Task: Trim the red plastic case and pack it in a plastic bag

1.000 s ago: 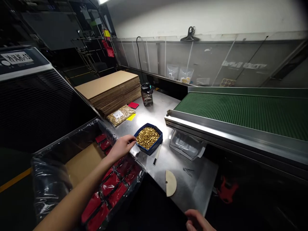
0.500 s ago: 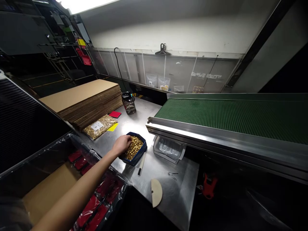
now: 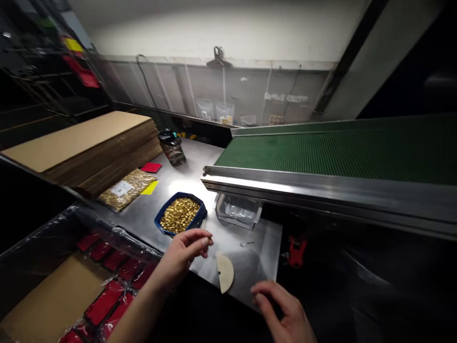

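My left hand (image 3: pixel 191 252) is in front of a blue bin (image 3: pixel 198 220) of small gold-coloured metal pieces (image 3: pixel 180 213). Its thumb and fingertips pinch what looks like one small gold-coloured piece (image 3: pixel 210 239). At the lower right, my right hand (image 3: pixel 278 307) has thumb and forefinger drawn together beside the table's front edge; whether anything is between them cannot be made out. A pale half-disc (image 3: pixel 225 274) with a small notch lies on the metal table (image 3: pixel 246 274) between the two hands.
A green conveyor belt (image 3: pixel 303 150) rises to the right above a clear tray (image 3: pixel 237 212). Small pliers-like tool (image 3: pixel 247 245) lies nearby. Cardboard sheets (image 3: pixel 82 143), a bag of gold pieces (image 3: pixel 126 190) and a dark jar (image 3: pixel 172 147) stand left. A lined box holds red packets (image 3: pixel 104 302).
My left hand has come out of the blue bin toward me, fingertips pinched. My right hand has entered view at the lower right. The camera view has shifted.
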Tool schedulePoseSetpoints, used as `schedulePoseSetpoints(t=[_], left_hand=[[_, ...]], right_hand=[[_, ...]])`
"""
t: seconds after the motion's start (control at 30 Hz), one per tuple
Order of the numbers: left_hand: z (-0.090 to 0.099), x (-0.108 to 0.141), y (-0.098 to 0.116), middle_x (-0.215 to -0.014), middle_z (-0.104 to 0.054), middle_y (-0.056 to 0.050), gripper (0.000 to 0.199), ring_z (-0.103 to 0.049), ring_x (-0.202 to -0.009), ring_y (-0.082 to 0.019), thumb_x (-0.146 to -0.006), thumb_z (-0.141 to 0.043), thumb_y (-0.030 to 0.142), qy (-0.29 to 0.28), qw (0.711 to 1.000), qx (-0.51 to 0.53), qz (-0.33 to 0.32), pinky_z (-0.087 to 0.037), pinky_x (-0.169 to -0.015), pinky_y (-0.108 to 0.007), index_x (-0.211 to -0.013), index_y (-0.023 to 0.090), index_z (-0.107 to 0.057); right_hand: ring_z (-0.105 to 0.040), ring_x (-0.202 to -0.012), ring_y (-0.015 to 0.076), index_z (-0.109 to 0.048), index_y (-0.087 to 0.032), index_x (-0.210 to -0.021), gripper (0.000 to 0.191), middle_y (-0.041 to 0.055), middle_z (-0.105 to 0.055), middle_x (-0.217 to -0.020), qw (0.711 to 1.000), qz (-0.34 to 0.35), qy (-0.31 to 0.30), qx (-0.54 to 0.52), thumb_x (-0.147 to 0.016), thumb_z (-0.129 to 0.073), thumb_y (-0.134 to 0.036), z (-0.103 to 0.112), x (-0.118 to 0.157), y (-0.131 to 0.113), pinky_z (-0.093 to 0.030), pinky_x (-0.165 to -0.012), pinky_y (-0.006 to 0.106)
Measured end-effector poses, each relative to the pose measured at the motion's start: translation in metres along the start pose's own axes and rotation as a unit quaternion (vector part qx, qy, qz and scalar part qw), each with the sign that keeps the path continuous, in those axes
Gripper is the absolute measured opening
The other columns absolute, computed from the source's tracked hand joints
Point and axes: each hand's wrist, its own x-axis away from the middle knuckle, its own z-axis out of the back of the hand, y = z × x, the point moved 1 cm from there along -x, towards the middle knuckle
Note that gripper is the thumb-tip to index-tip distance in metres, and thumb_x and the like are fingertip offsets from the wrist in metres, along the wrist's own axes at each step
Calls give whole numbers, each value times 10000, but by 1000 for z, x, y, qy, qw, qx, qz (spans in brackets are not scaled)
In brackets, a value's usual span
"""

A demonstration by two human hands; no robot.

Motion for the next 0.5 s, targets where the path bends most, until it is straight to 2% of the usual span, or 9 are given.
schedulePoseSetpoints(t=[0.07, 0.17, 0.27, 0.37, 0.5], left_hand=[[-36, 28, 4, -869, -762, -55, 374, -692, -691, -165, -813, -814, 382, -74, 988, 132, 38, -568, -656, -271, -1109, 204, -671], [-71, 53, 11, -824, -743, -11, 435, -683, -659, -142, -785, -861, 316, -141, 965, 210, 68, -561, -647, -242, -1151, 243, -638], [-85, 61, 15, -827, -749, -11, 473, -673, -656, -132, -786, -865, 304, -149, 959, 224, 89, -559, -645, -229, -1187, 247, -620], [-93, 64, 14, -812, -761, -22, 482, -682, -676, -151, -781, -871, 301, -165, 956, 221, 103, -567, -642, -240, -1190, 247, -621], [-105, 69, 14, -770, -753, 2, 436, -668, -624, -131, -750, -894, 294, -163, 954, 232, 99, -546, -644, -227, -1106, 260, -646]], right_hand=[[-681, -895, 196, -729, -255, -1086, 256, 60, -720, -965, 998, 40, -10, -36, -1012, -524, -388, 5, -11, -26, -534, -806, 262], [-670, -971, 186, -717, -278, -1197, 257, 63, -671, -1090, 993, 71, -59, -73, -1018, -548, -349, 13, -22, -50, -545, -854, 285], [-659, -913, 160, -780, -296, -1103, 207, 41, -642, -1055, 993, 42, -78, -82, -993, -616, -360, 21, -22, -52, -539, -819, 277], [-642, -890, 151, -804, -269, -949, 113, 16, -648, -966, 991, -6, -58, -117, -935, -714, -336, 24, -14, -43, -510, -812, 266], [-590, -782, 136, -775, -223, -838, 180, 5, -631, -835, 967, -6, -5, -254, -871, -787, -400, 22, -5, -26, -468, -728, 256]])
